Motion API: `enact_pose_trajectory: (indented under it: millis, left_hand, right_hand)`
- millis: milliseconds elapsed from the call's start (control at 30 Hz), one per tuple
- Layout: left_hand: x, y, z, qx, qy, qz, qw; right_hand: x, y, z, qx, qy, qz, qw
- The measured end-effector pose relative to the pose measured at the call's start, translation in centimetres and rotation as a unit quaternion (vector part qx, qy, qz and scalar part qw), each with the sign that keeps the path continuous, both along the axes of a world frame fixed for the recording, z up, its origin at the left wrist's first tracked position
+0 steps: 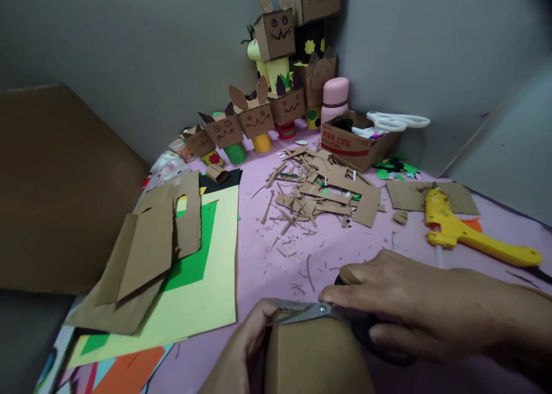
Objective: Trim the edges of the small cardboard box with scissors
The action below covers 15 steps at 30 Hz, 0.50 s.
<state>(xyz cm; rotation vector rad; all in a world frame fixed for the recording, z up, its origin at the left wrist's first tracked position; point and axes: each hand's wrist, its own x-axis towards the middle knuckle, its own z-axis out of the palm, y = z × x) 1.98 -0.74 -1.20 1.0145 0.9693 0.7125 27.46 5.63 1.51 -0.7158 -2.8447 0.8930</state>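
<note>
My right hand (401, 308) grips the black handles of a pair of scissors (302, 312), with fingers through the loops. The blades point left and lie across the far edge of a brown cardboard box (319, 356) at the bottom of the view. Whether the blades bite into the cardboard is hard to make out. My left hand (245, 348) wraps round the left side of that box, its fingers partly hidden behind it. A pile of cardboard scraps (328, 187) lies beyond both hands on the pink tabletop (254, 256).
A yellow glue gun (466, 227) rests at right by a cardboard piece (401, 194). Cardboard sheets (150, 244) and coloured paper (224, 290) lie at left. Cardboard animal figures (224, 130), a pink bottle (335, 95) and a box with white-handled scissors (397, 119) stand at the back.
</note>
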Motion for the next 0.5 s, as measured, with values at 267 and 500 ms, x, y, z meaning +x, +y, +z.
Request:
enact_pose_trajectory:
  millis: [267, 500]
  left_hand:
    - [-2.5, -1.0, -2.3, 0.094, 0.045, 0.016, 0.994]
    - [-1.7, -1.1, -2.7, 0.158, 0.041, 0.002, 0.987]
  right_hand:
    - [0.0, -0.1, -0.1, 0.004, -0.004, -0.005, 1.0]
    - [0.1, 0.0, 0.1, -0.013, -0.016, -0.004, 1.0]
